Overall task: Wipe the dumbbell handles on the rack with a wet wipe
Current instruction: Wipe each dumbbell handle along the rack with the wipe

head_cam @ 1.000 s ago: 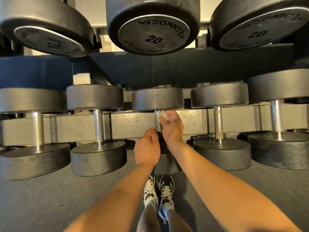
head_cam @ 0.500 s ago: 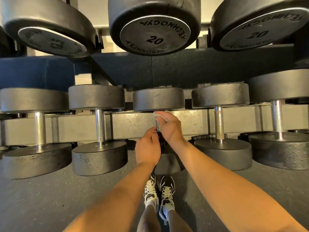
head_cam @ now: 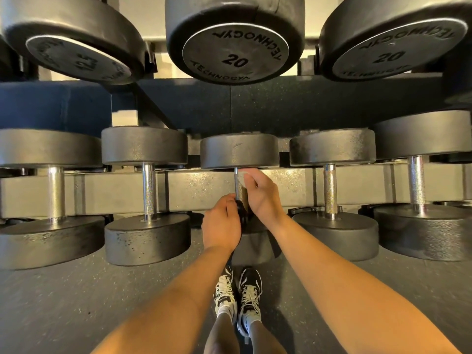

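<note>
Pinched in the curled fingers of the right hand [head_cam: 263, 198], the wet wipe [head_cam: 240, 177] is wrapped against the top end of the handle [head_cam: 239, 191] of the middle dumbbell [head_cam: 239, 150], right under that dumbbell's far head. A strip of knurled steel shows bare below the white wipe. Lower down, the left hand [head_cam: 221, 224] has its fingers curled in at the bottom end of the same handle, beside a dark shape there. Whether they close round the bar or only lean on it cannot be told from this angle. Both forearms reach forward from the bottom edge, and the 2 hands lie just beside each other. The middle dumbbell lies on the lower tier of the rack [head_cam: 199, 187], its handle running away from the camera across the pale beam and its near head mostly hidden behind the wrists. It is number 3 in a row of 5. The 2 left dumbbells [head_cam: 145, 145] lie with their steel handles uncovered, and so do the 2 right dumbbells [head_cam: 332, 146]. On the tier above, 3 large upper heads [head_cam: 236, 42] face the camera: the middle and right ones read 20, the left one 12.5. A speckled grey floor [head_cam: 63, 302] spreads below the rack, and a pair of black-and-white shoes [head_cam: 238, 295] stands on it between the forearms.
</note>
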### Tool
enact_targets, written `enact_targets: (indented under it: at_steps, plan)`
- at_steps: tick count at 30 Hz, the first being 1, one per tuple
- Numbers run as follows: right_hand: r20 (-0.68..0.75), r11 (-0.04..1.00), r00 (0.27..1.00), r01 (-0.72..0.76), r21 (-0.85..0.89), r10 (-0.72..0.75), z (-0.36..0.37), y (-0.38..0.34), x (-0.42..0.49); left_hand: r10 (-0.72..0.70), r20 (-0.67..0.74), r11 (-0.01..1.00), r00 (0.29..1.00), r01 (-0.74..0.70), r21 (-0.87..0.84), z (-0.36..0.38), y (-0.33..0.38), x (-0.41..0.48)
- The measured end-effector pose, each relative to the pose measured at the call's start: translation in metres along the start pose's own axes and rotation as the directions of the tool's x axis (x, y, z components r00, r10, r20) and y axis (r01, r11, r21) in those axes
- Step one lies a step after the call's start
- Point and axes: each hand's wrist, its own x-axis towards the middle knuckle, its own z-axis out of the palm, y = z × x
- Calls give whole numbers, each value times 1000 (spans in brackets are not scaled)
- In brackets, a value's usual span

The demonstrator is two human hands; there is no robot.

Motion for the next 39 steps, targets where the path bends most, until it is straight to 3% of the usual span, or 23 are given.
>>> enact_targets:
  at_steps: [4,7,10,12,14,16,18,21,23,26,29,34,39]
  plan:
    - [80,996,996,44,-76,-38,2,4,-6,23,-21,1000,1000,-23,-11,1,-2,1]
    - [187,997,982,-21,-79,35,-4,9,-14,19,-61,999,998,-21,-30,1,0,-1]
    - [314,946,939,-30,-324,137,-11,11,-17,5,-78,1000,997,-6,-11,-1,3,-5]
    - [359,917,912,-44,-397,199,-14,13,-19,-24,-66,999,998,26,31,-2,0,-9]
    - [368,952,905,-110,-286,215,-13,14,-23,-30,-25,998,999,31,56,-4,-14,-13]
    - [353,961,909,-264,85,219,-13,12,-25,29,23,998,999,-31,63,-6,-28,-18]
    - [260,947,947,-244,209,187,-11,12,-21,45,41,997,998,-47,59,-9,-34,-18]
    - [121,993,986,-113,-27,116,-3,15,-19,19,45,999,999,-20,29,-11,-31,-15]
    - [104,990,988,-107,-93,116,-2,16,-21,16,42,1000,999,-16,5,-11,-30,-17]
    - [225,967,962,-97,-237,152,-9,14,-21,-30,28,999,999,31,-33,-11,-24,-19]
    - [380,876,877,-91,-474,296,-17,6,-22,-73,48,997,996,73,2,-9,-13,-16]
    - [329,946,903,-195,-259,276,-8,12,-24,-7,-17,996,1000,8,85,-2,-14,-18]
    - [221,878,909,-242,-412,354,2,13,-19,-36,-38,995,999,40,90,-2,-12,-17]
